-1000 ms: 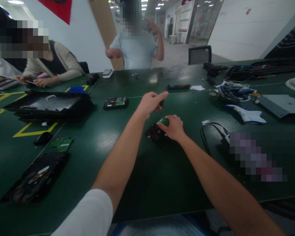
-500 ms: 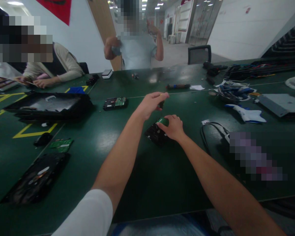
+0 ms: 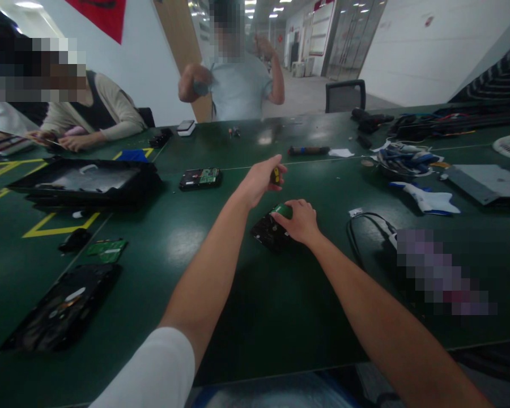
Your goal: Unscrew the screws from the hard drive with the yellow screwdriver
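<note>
My left hand [image 3: 261, 178] is closed around a screwdriver [image 3: 276, 176], of which only a yellow-and-black handle end shows; the shaft is hidden. It is raised just above a black hard drive [image 3: 268, 231] on the green table. My right hand [image 3: 301, 220] grips the far right part of that drive, thumb and fingers on a green circuit board [image 3: 283, 211] at its top. The fingers cover part of the board, so I cannot tell whether it is fixed to the drive.
Another hard drive [image 3: 200, 178] lies beyond my left forearm. On the left are a black casing [image 3: 63, 306], a green board [image 3: 106, 250] and black trays [image 3: 85, 184]. Cables [image 3: 408, 158], a glove [image 3: 427, 199] and a metal drive box [image 3: 484, 181] sit right. Two people are across the table.
My left hand has turned slightly, bringing the yellow-and-black handle end into view. My right hand and the hard drive stay in place.
</note>
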Available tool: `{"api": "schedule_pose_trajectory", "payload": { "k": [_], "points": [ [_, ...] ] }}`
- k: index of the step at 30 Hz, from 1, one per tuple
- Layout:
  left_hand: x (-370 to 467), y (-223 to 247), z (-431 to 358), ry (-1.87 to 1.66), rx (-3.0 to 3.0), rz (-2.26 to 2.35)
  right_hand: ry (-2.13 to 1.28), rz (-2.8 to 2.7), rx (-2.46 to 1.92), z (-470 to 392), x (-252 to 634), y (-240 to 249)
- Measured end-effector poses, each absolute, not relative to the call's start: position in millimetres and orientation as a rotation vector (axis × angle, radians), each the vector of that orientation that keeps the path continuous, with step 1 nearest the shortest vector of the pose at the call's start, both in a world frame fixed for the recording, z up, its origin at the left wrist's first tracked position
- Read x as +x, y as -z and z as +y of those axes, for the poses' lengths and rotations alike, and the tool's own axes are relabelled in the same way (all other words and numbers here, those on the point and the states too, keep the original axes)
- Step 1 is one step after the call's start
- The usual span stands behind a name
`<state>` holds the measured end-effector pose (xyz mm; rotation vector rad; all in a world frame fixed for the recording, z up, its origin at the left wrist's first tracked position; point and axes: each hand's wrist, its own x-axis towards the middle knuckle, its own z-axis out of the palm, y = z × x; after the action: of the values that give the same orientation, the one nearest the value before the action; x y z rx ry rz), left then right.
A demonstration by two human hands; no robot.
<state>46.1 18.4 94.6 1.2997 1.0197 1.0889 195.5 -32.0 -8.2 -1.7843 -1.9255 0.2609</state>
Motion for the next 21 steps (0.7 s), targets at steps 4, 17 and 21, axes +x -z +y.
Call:
{"api": "schedule_pose_trajectory", "payload": {
  "k": [4,17,21],
  "points": [
    [42.9,-91.8,22.0,-1.107,1.363,0.972,-0.256,-1.924,-1.777,-31.9,195.5,8.9],
    [47.2,-90.6,19.5,-1.156,1.412,1.080,-0.251,-1.923,-1.788,-32.7,194.8,8.5],
    [46.1,-89.0,20.6,-1.160,1.367,0.984,-0.255,-1.926,-1.791,-33.3,194.1,7.2]
  ]
}}
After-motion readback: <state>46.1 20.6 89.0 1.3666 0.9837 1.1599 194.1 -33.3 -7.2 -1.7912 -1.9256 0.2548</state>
